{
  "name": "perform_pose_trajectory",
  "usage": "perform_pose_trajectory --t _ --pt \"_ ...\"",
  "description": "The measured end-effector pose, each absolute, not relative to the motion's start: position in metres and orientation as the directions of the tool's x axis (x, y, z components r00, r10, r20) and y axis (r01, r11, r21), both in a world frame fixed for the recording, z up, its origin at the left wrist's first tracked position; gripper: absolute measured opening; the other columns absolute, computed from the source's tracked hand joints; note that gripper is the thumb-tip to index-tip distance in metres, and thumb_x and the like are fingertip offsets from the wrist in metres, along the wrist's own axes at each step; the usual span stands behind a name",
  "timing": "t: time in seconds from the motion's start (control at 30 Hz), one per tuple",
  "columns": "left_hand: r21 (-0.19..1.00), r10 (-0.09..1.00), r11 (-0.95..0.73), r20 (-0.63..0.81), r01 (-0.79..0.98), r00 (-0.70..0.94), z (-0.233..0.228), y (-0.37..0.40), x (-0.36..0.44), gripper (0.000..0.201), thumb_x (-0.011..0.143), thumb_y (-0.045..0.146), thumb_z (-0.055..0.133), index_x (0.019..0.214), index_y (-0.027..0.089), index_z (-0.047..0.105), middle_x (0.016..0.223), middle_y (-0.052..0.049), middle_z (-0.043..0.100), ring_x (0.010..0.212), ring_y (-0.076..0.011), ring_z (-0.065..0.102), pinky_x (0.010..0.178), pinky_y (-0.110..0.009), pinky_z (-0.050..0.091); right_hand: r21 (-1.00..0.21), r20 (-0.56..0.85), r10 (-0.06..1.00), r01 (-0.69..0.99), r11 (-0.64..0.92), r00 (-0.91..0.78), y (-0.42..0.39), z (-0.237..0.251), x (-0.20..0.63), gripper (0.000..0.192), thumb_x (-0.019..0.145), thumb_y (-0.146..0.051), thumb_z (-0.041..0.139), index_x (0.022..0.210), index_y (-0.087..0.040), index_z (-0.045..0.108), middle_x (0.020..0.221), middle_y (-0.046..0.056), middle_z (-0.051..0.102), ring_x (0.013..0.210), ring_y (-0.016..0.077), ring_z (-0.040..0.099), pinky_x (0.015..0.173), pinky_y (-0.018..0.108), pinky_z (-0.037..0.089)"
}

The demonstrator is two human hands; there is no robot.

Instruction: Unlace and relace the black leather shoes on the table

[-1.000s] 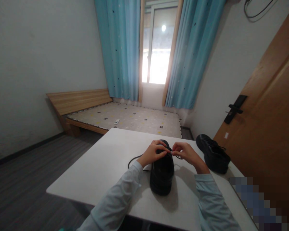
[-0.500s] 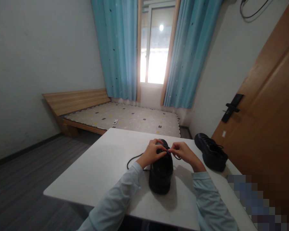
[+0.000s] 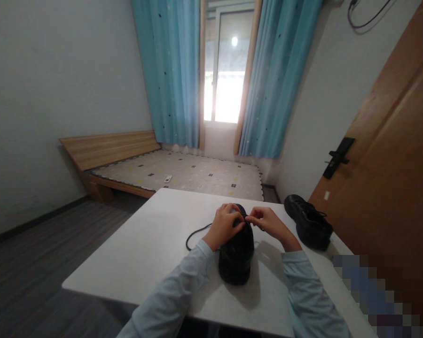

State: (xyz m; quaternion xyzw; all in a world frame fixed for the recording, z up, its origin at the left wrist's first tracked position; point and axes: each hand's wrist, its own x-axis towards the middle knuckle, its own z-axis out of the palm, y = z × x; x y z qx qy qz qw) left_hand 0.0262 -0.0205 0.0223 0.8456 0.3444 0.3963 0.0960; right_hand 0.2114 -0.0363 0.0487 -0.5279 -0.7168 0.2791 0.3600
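A black lace-up shoe [image 3: 235,263] stands on the white table with its heel toward me. My left hand [image 3: 225,224] lies over its upper from the left, thumb and fingers closed around the lacing area. On the right side, my right hand [image 3: 266,220] pinches a black shoelace [image 3: 247,216] between thumb and index finger, close to my left fingertips. Another length of lace [image 3: 188,237] curves out onto the table left of the shoe. The eyelets are mostly hidden by my fingers.
A second black shoe [image 3: 312,225] with its lace in place sits near the right edge of the white table [image 3: 127,253]. Beyond the table is a bed [image 3: 197,169] with a small white remote [image 3: 168,179] on it. A wooden door [image 3: 384,188] stands at the right.
My left hand has shifted slightly, its thumb more bent over the shoe. My right hand keeps its pinch on the shoelace, almost in the same place.
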Motion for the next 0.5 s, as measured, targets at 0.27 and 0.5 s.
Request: perform_pose_trajectory --t 0.27,0.5 --pt "0.679 0.759 -0.651 0.592 0.340 0.270 0.031 -0.019 0.023 0.011 0.086 0.023 0.052 0.080 0.017 0.059 0.086 -0.005 0.061 0.089 -0.0194 0.054 0.085 -0.037 0.043 -0.759 0.270 0.923 0.529 0.380 -0.276 -0.041 0.053 0.214 0.048 0.060 -0.043 0.077 0.101 -0.022 0.063 0.109 0.006 0.062 0.106 0.0256 0.055 0.090 0.044 0.044" --pt "0.797 0.914 -0.244 0.380 -0.553 0.144 0.049 -0.017 0.007 0.029 0.086 0.046 0.050 0.084 0.019 0.043 0.083 -0.002 0.062 0.084 -0.0171 0.064 0.081 -0.036 0.049 -0.782 0.168 0.893 0.495 0.379 -0.418 -0.039 0.044 0.214 0.073 0.060 -0.041 0.078 0.125 -0.024 0.049 0.134 0.009 0.049 0.126 0.0272 0.042 0.107 0.048 0.031"
